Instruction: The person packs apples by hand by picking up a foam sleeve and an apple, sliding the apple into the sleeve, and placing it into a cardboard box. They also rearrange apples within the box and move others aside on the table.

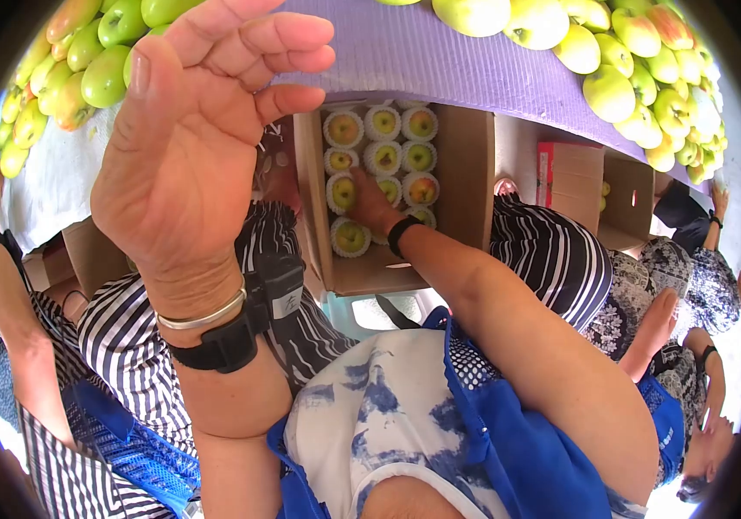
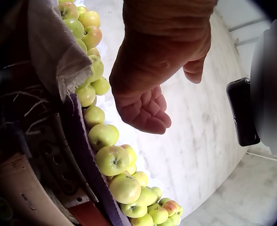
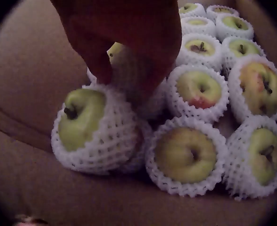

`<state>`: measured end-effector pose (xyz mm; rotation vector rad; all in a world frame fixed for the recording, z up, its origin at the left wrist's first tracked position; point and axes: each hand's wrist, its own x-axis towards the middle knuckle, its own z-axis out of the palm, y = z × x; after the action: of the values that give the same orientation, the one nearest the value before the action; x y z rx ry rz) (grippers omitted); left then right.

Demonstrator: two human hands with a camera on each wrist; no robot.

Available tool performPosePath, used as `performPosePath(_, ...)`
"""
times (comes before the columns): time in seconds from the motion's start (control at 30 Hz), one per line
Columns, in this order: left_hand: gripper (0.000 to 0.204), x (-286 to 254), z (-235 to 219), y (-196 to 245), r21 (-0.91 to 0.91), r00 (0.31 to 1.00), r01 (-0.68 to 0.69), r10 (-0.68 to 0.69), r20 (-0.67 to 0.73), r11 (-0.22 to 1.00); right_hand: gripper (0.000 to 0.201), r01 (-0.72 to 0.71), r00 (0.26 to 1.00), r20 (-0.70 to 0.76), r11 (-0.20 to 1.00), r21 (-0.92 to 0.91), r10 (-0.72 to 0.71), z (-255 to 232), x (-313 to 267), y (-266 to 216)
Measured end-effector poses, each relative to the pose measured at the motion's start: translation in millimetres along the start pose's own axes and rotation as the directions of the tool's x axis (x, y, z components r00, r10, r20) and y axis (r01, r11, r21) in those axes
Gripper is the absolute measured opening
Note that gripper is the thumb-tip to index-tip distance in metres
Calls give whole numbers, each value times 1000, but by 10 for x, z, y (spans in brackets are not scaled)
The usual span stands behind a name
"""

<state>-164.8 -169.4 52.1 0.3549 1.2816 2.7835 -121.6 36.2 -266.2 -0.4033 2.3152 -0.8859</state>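
Raised over the left side of the head view, my left hand holds nothing, its fingers loosely bent. The left wrist view shows this hand in the air beside a row of bare apples. My right hand reaches into a cardboard box of apples in white foam nets. In the right wrist view the right hand grips a netted apple from above, partly hidden by the fingers. Another netted apple lies tilted just below it.
Piled apples flank a purple padded edge beyond the box. To the right stands another cardboard box. People sit on both sides, with an arm at left and a striped trouser leg close to the box.
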Motion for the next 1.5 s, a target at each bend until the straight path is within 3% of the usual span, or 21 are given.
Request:
performPosePath(0.2,77,20,30,-15,26,1000,0,0,0,1000,87,11,1000,25,997,-78,-9,42,75,22)
performPosePath(0.27,76,10,35,-12,47,1000,0,0,-9,999,86,-149,980,143,987,63,138,-58,144,-38)
performPosePath(0.33,76,10,34,-9,43,1000,2,-1,-18,999,85,-148,980,138,988,47,140,-6,206,2)
performPosePath(0.4,76,11,40,-10,41,1000,6,-5,-25,999,83,12,1000,15,991,-135,-10,142,224,112)
performPosePath(0.6,75,10,67,-11,93,999,6,-2,-37,996,70,-107,993,-32,983,148,112,216,9,56)
performPosePath(0.7,73,42,102,-54,133,998,-6,15,-67,991,71,-97,993,-72,995,18,98,200,-52,-17)
performPosePath(0.8,68,64,148,-78,113,991,-15,29,-128,993,75,-253,962,97,966,-45,257,6,-34,-150)
performPosePath(0.9,62,67,206,-94,121,978,-35,59,-201,992,79,-220,972,73,974,-54,224,-60,-19,-122)
performPosePath(1.0,60,73,217,-118,125,973,-19,47,-227,992,98,-248,960,135,969,2,245,-76,7,-55)
performPosePath(1.07,59,82,207,-111,143,967,-14,49,-248,990,95,-172,979,113,985,22,168,-26,29,26)
performPosePath(1.13,57,117,250,-101,137,956,-19,58,-288,990,91,-234,967,113,971,58,226,-152,-20,-166)
performPosePath(1.2,55,116,270,-98,120,951,-19,55,-305,993,89,-136,990,41,987,87,132,-4,-9,-16)
performPosePath(1.27,53,119,304,-78,105,942,-13,47,-331,994,70,33,992,-118,996,-81,-42,178,69,126)
performPosePath(1.37,48,112,329,-63,89,942,-24,52,-332,996,59,74,991,-105,997,-31,-77,442,183,373)
performPosePath(1.5,49,108,385,-62,151,944,1,49,-326,989,54,22,999,-35,1000,6,-21,278,161,297)
